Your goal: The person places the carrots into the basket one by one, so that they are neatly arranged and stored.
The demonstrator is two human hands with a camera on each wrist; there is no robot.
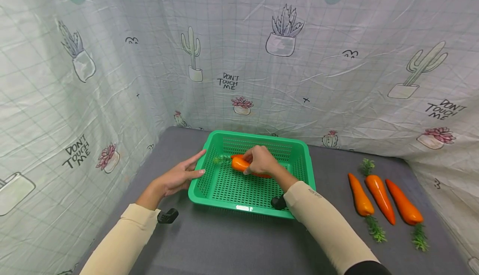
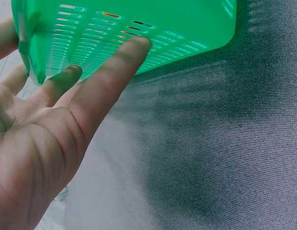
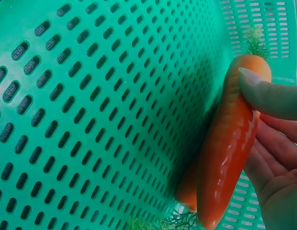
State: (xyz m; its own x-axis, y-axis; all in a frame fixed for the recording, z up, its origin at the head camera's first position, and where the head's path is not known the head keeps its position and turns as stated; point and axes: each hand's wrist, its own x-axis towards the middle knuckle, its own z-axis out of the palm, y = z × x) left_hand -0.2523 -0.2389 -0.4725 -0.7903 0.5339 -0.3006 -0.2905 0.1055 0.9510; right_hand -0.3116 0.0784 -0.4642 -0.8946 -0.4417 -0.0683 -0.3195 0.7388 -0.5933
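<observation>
A green plastic basket (image 1: pixel 239 207) with slotted walls sits on the grey surface. My left hand (image 1: pixel 177 178) is at its left side, the thumb over the rim and the other fingers (image 2: pixel 108 79) against the outer wall. Inside the basket, my right hand (image 1: pixel 260 160) grips an orange carrot (image 3: pixel 230 139) between thumb and fingers near its leafy end. A second carrot (image 3: pixel 188 189) lies partly hidden beneath it, its green leaves (image 3: pixel 179 220) showing at the bottom of the right wrist view.
Right of the basket lie three more carrots: one leaf-end down (image 1: pixel 361 196), a middle one with leaves at the top (image 1: pixel 381 198), and a redder one (image 1: pixel 405 203). A patterned curtain (image 1: pixel 239 59) hangs behind and beside the grey surface (image 1: pixel 224 241).
</observation>
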